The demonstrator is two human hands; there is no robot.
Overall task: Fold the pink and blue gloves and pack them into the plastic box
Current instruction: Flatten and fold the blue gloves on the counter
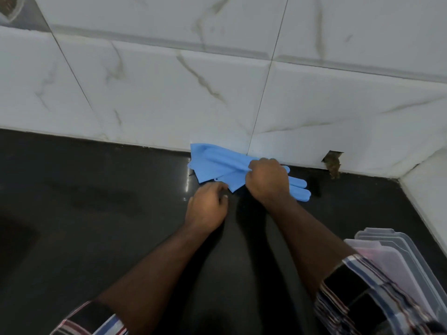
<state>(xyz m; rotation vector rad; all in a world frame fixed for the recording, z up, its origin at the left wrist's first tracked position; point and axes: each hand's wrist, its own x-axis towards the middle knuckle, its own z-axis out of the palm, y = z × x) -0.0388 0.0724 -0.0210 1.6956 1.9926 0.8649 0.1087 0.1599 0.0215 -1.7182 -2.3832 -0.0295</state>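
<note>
A blue glove [217, 163] lies on the black counter [96, 213] against the tiled wall, cuff to the left and fingers to the right. My right hand [267, 180] is closed on the glove's middle, bunching it. My left hand [206, 206] rests on the counter just below the cuff's lower edge, fingers curled and touching that edge. The clear plastic box [396, 259] stands at the lower right, partly behind my right sleeve. Something pale pink shows inside it, and I cannot tell whether that is the pink glove.
White marble-look tiles [169, 81] form the back wall and a side wall [430, 189] at the right. A chipped hole with brown debris [332, 163] sits at the wall's base right of the glove. Striped sleeves cover both my upper forearms.
</note>
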